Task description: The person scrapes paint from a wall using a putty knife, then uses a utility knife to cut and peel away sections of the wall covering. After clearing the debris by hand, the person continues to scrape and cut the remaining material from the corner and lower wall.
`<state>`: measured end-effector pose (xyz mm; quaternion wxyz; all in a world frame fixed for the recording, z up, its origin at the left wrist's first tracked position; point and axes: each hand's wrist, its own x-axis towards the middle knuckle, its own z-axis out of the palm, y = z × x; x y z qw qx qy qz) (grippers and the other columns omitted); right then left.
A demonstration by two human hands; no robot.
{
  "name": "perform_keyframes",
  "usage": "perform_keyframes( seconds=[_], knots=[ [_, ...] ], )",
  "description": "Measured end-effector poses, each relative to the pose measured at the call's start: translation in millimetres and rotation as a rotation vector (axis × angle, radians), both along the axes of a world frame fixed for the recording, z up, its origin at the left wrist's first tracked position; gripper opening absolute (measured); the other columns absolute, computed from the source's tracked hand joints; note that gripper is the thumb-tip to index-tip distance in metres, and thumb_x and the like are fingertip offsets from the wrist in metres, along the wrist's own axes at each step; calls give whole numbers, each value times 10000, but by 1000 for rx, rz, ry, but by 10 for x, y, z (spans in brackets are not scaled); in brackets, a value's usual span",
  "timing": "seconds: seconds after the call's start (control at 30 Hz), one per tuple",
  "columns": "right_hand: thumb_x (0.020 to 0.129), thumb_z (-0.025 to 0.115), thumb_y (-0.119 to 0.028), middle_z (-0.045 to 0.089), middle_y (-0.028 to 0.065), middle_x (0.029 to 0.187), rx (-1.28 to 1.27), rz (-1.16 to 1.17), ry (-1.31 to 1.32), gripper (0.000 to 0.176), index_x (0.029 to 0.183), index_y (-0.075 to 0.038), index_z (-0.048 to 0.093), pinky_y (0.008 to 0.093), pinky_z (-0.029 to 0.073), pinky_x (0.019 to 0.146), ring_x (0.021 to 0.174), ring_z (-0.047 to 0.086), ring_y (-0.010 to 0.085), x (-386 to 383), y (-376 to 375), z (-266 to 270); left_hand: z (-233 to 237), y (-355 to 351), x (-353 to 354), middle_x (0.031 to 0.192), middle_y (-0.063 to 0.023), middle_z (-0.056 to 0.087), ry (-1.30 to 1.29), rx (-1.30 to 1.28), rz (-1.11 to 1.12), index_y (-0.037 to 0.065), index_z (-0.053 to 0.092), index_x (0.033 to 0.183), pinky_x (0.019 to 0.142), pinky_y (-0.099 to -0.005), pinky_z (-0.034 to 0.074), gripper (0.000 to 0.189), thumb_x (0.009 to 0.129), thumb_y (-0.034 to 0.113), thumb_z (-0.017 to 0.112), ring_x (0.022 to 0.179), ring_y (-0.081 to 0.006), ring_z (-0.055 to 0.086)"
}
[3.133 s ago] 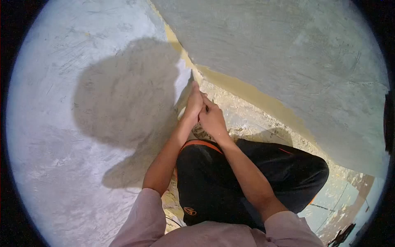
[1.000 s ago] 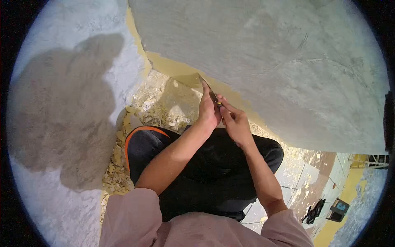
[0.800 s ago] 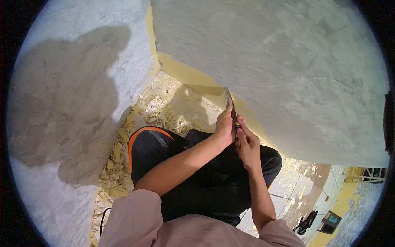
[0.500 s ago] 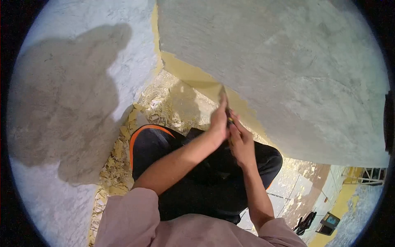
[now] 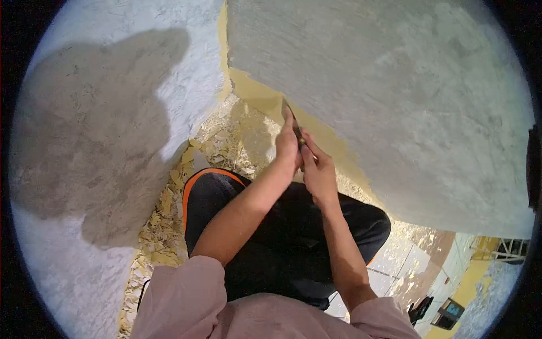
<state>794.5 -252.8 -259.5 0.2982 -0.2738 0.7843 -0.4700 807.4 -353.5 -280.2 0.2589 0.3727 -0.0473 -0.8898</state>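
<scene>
The scraper [image 5: 297, 130] is pointing up at the yellow strip [image 5: 333, 144], its tip apparently touching it. Just beside the strip, the right hand [image 5: 320, 176] is wrapping the handle [image 5: 302, 141]; the left hand [image 5: 287, 148] is lying along the blade [image 5: 285, 106], but whether it is gripping I cannot tell. The scraper is probably feeling light, the blade slightly springy; the handle is likely offering the safest hold.

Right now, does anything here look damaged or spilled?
Yes: yellow flakes lie scattered along the foot of the left wall, and the yellow strip near the tip of the tool has a ragged edge, perhaps from scraping.
</scene>
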Motion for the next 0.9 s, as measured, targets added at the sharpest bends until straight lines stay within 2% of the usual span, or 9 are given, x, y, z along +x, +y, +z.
perform_keyframes(
  seconds=[0.17, 0.2, 0.23, 0.37, 0.43, 0.57, 0.63, 0.7, 0.9],
  knots=[
    [916, 418, -106, 520, 133, 1223, -89, 13, 171, 336, 1221, 25, 474, 261, 423, 827, 986, 501, 125, 49, 265, 68, -45, 251, -32, 576, 0, 375, -37, -12, -207, 72, 462, 731, 512, -261, 441, 473, 865, 525, 459, 515, -123, 424],
    [915, 420, -102, 538, 126, 1196, -78, -17, 108, 337, 1219, 35, 470, 255, 424, 812, 943, 503, 122, 49, 239, 150, -8, 259, -38, 576, -3, 380, -73, 1, -204, 53, 507, 847, 517, -269, 441, 455, 885, 501, 436, 514, -127, 426],
    [915, 420, -102, 538, 126, 1196, -70, -19, 107, 337, 1219, 35, 470, 255, 424, 812, 943, 503, 122, 7, 136, 109, -53, 167, -38, 576, -3, 380, -72, 9, -206, 53, 507, 847, 517, -269, 441, 455, 885, 501, 436, 514, -127, 426],
    [913, 399, -67, 478, 137, 1275, 3, 122, 208, 355, 1251, 35, 435, 278, 392, 889, 1078, 509, 186, 67, -232, 54, -248, -140, -2, 568, -11, 397, 65, 76, 66, 79, 478, 755, 483, -277, 412, 478, 862, 544, 448, 495, -134, 420],
    [913, 412, -84, 485, 168, 1260, -54, 4, 227, 347, 1233, 45, 445, 291, 340, 957, 1180, 447, 228, 174, 86, 114, -143, 93, -6, 567, -5, 398, 49, 96, -167, 96, 447, 712, 474, -292, 425, 468, 859, 540, 457, 475, -135, 410],
    [918, 409, -89, 480, 158, 1268, 42, -36, 185, 343, 1233, 44, 446, 299, 322, 974, 1214, 414, 230, 232, 67, 123, -123, 63, -5, 544, 4, 375, -53, 73, -146, 95, 439, 700, 432, -239, 390, 448, 844, 514, 511, 450, -114, 374],
    [917, 422, -97, 486, 142, 1266, 94, -66, 138, 348, 1240, 32, 445, 292, 338, 953, 1182, 442, 208, 239, 75, 138, -174, 52, -10, 563, 6, 375, -61, 112, -150, 97, 433, 702, 431, -217, 385, 448, 843, 514, 514, 463, -97, 379],
    [915, 434, -102, 493, 136, 1261, -71, -62, 24, 350, 1245, 16, 448, 283, 351, 932, 1141, 462, 174, 172, 118, 10, -148, 86, -20, 557, 5, 376, -84, 106, -134, 103, 432, 705, 432, -219, 385, 440, 844, 512, 513, 462, -99, 380],
    [917, 425, -107, 489, 120, 1269, -50, -8, 123, 352, 1254, -9, 455, 267, 408, 838, 966, 519, 122, 37, 211, 76, -146, 133, -149, 544, 8, 374, -87, 86, -87, 111, 421, 654, 435, -230, 391, 459, 830, 521, 528, 449, -106, 374]
  ],
)
